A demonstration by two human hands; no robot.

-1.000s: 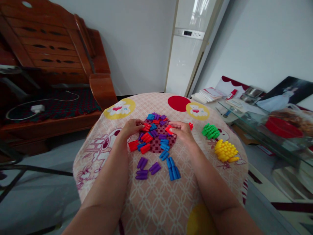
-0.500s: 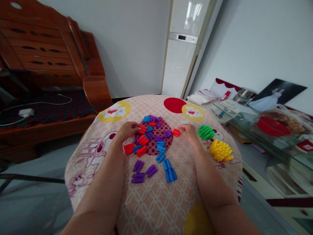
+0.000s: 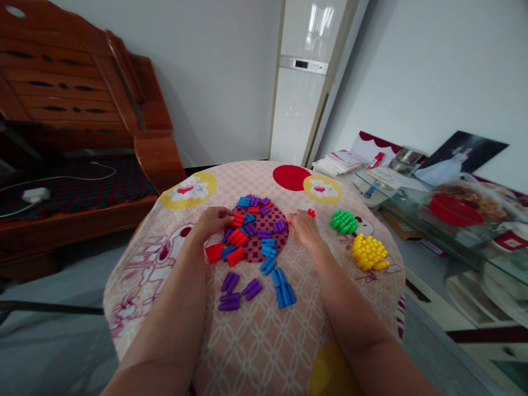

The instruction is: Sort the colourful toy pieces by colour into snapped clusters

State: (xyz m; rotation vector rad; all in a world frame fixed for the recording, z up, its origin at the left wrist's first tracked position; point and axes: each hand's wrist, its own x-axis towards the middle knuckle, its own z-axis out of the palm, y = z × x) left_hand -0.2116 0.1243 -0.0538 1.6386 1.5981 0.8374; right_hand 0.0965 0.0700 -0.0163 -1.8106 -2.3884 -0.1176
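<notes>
Small peg-like plastic pieces in red, blue and purple lie in a loose pile (image 3: 258,234) in the middle of a round table (image 3: 264,341) covered with a pink cloth. My left hand (image 3: 212,221) rests at the pile's left edge, its fingers curled onto a red piece (image 3: 237,220). At the pile's right edge my right hand (image 3: 303,228) is closed over red pieces (image 3: 311,213), which peek out past its fingers. Purple pieces (image 3: 236,290) and blue pieces (image 3: 284,287) lie grouped nearer to me.
Right of my right hand sit a green cluster (image 3: 344,221) and a yellow cluster (image 3: 368,252). A wooden bench (image 3: 82,126) stands to the left and a tall white appliance (image 3: 299,93) behind. A glass table (image 3: 445,225) with a red bowl is on the right.
My right hand took a red piece from over the pile out to the right, then came back a little to the left. The left hand stayed at the pile's left edge.
</notes>
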